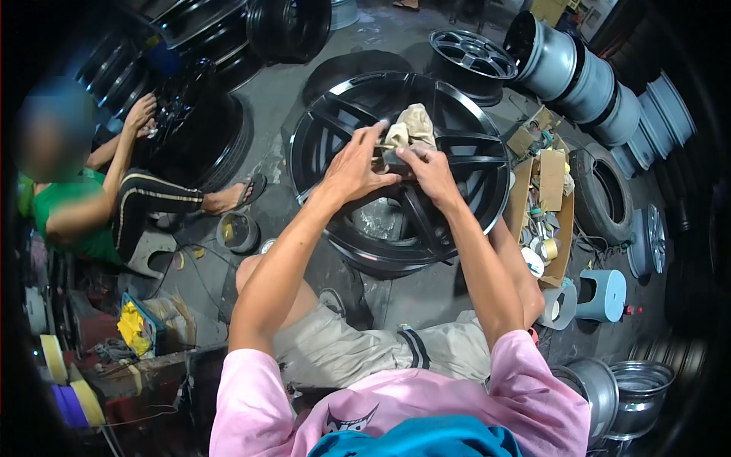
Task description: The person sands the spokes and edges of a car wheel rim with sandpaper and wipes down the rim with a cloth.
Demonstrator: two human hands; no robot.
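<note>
A black spoked car wheel rim lies face up in front of my knees. Over its hub, my right hand pinches a small dark grey piece under the thumb; whether it is sandpaper I cannot tell. Close on the other side is my left hand, its fingers and thumb apart and curved toward that piece. A crumpled beige cloth rests on the rim's centre, just beyond my fingers. Parts of the hub are hidden behind both hands.
At the left a person in a green shirt sits by another black rim. A cardboard box of tapes and tools stands right, beside a tire and a blue stool. Silver rims line the upper right.
</note>
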